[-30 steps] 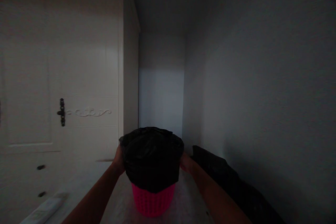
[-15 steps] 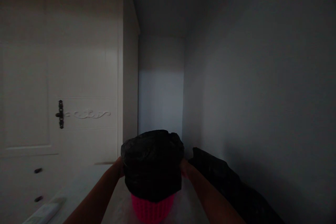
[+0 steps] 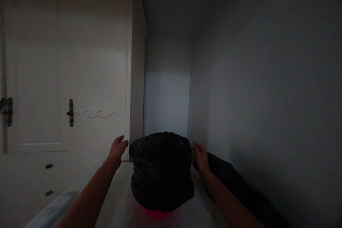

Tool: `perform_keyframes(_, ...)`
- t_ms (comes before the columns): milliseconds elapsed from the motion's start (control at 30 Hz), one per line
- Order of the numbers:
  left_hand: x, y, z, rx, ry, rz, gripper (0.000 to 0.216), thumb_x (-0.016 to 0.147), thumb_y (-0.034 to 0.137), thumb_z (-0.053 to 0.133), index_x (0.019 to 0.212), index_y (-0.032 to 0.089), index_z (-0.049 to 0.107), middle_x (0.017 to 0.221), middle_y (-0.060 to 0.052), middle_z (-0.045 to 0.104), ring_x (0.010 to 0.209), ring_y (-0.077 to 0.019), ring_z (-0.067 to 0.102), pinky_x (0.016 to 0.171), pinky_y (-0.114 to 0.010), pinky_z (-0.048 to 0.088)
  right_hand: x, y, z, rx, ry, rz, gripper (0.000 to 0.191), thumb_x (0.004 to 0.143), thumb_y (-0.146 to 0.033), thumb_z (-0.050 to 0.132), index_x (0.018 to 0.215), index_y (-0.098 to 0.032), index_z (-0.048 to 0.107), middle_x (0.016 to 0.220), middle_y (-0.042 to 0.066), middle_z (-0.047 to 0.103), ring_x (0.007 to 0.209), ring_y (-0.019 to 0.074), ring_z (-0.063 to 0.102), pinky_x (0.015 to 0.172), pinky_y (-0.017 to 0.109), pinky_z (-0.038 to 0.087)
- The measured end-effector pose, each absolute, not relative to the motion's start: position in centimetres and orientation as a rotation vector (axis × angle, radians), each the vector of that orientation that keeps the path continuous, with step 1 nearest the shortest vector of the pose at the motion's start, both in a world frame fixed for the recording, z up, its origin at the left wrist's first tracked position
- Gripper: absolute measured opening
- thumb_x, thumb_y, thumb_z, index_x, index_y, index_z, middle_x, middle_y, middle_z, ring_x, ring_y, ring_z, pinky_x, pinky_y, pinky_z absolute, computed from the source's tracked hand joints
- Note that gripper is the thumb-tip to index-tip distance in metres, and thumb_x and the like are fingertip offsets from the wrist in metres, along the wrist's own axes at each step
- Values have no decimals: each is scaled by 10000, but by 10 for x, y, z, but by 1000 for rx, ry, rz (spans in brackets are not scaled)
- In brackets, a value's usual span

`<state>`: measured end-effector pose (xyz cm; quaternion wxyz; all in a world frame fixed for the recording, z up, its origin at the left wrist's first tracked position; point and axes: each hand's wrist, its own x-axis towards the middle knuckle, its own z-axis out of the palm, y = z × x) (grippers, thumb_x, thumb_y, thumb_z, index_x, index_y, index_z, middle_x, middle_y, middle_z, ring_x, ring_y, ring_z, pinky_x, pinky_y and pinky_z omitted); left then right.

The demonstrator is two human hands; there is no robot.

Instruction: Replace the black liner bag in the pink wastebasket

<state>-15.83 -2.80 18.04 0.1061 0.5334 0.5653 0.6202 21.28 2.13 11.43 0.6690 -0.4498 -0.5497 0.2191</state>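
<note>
Head view: both hands open – left hand off black bag, right hand at its edge.

A single head-worn camera looks forward and slightly down along a dim, narrow room. The white wardrobe fills the left half of the frame, a bare wall the right half, and the far corner sits at centre. Both forearms rise from the bottom edge, and the black-bagged bin stands close in at lower centre, at arm's reach from the lens.
</note>
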Motion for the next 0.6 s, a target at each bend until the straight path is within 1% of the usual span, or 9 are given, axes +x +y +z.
perform_keyframes(67, -141, -40, 199, 1723, 1585, 1811, 533, 936, 349, 502, 1427, 162, 588, 1407, -160, 688, 1308, -313, 647, 1082, -481, 534, 210, 10, 155, -969, -1209, 372, 708, 941, -674, 422, 1384, -176, 662, 1470, 159, 645, 1336, 287, 610, 1148, 469, 469)
perform_keyframes(133, -116, -58, 208, 2169, 1459, 1449, 486, 985, 395, 433, 1364, 192, 662, 1300, -126, 758, 1205, -289, 706, 1061, -437, 540, 201, -8, 190, -861, -1598, 374, 678, 977, -669, 440, 1447, -218, 627, 1527, 116, 615, 1371, 252, 593, 1180, 422, 439)
perform_keyframes(200, -93, -78, 208, 2550, 1415, 926, 453, 994, 421, 437, 1284, 237, 732, 1094, -101, 818, 1014, -297, 762, 952, -424, 572, 189, -26, 213, -849, -2173, 460, 586, 1024, -650, 417, 1285, -241, 745, 1332, 78, 747, 1233, 239, 683, 1111, 396, 490)
perform_keyframes(233, -85, -87, 206, 2620, 1414, 810, 434, 967, 415, 495, 1266, 233, 752, 1013, -114, 823, 945, -321, 769, 908, -443, 575, 182, -33, 220, -907, -2426, 471, 565, 1048, -617, 398, 1166, -234, 795, 1186, 74, 797, 1123, 241, 728, 1047, 393, 524)
perform_keyframes(300, -74, -103, 203, 2772, 1497, 596, 439, 955, 353, 510, 1293, 206, 749, 970, -154, 818, 893, -352, 767, 853, -470, 564, 171, -40, 228, -1070, -2777, 378, 505, 1060, -516, 437, 980, -212, 832, 949, 74, 817, 931, 244, 759, 924, 381, 555)
perform_keyframes(367, -68, -114, 204, 2886, 1608, 532, 445, 1005, 309, 425, 1281, 171, 745, 1012, -188, 807, 925, -360, 762, 854, -484, 546, 162, -38, 236, -1176, -2917, 259, 375, 1014, -425, 550, 928, -200, 838, 869, 67, 810, 852, 239, 753, 852, 352, 552)
perform_keyframes(467, -58, -128, 207, 2905, 1662, 774, 515, 1094, 361, 287, 1084, 171, 766, 1018, -155, 797, 984, -314, 749, 913, -459, 518, 151, -27, 252, -1193, -2882, 227, 292, 980, -364, 605, 998, -195, 842, 948, 56, 826, 890, 223, 749, 818, 301, 540)
perform_keyframes(533, -50, -135, 207, 2894, 1609, 916, 550, 1113, 409, 280, 951, 188, 757, 946, -113, 792, 947, -276, 744, 927, -435, 505, 142, -21, 259, -1193, -2691, 99, 318, 1001, -303, 556, 1128, -184, 822, 1117, 82, 823, 1022, 229, 743, 892, 304, 534)
perform_keyframes(600, -43, -140, 202, 2920, 1566, 923, 536, 1111, 423, 321, 891, 195, 753, 881, -94, 786, 900, -267, 738, 928, -443, 503, 130, -18, 257, -1163, -2580, 6, 370, 988, -251, 569, 1300, -187, 759, 1334, 108, 761, 1190, 239, 705, 1001, 323, 512)
